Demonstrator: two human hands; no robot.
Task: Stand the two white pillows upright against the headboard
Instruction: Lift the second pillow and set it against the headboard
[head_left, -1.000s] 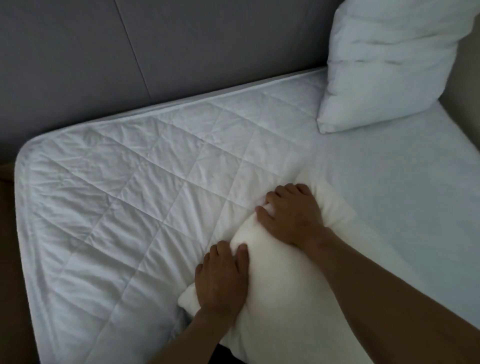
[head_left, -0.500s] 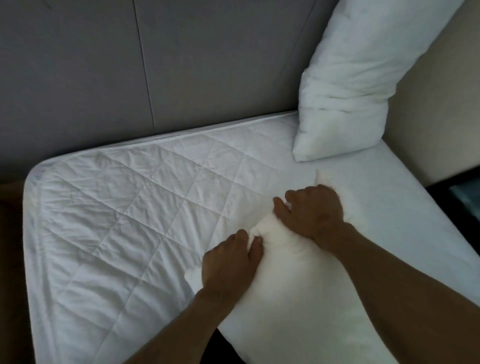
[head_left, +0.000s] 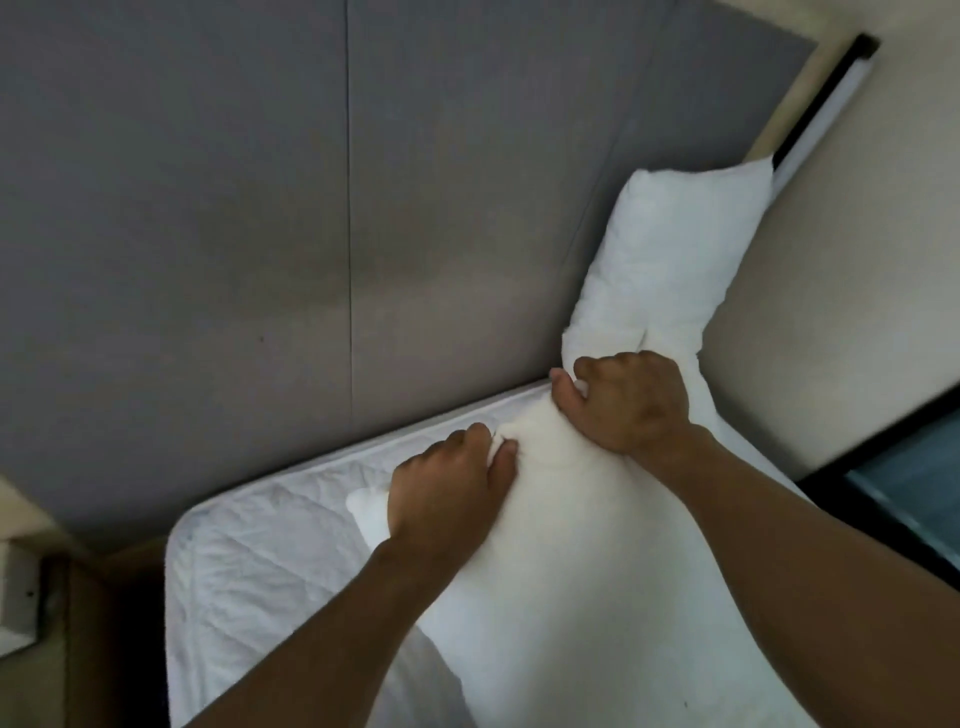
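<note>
One white pillow (head_left: 670, 260) stands upright in the far right corner, leaning on the grey headboard (head_left: 208, 208). A second white pillow (head_left: 561, 571) is lifted off the quilted mattress (head_left: 249, 561), its top edge raised toward the headboard. My left hand (head_left: 447, 493) is shut on the left part of that top edge. The right part of the same edge is pinched in my right hand (head_left: 628, 400), which sits just below the standing pillow. My forearms hide part of the held pillow.
A beige wall (head_left: 831, 260) borders the bed on the right, with a dark frame (head_left: 883, 493) low on it. Left of the mattress stand a brown surface (head_left: 104, 623) and a pale box (head_left: 15, 587).
Both hands have lifted the second pillow off the mattress and carried it toward the headboard. The view has tilted upward, showing more headboard and less mattress.
</note>
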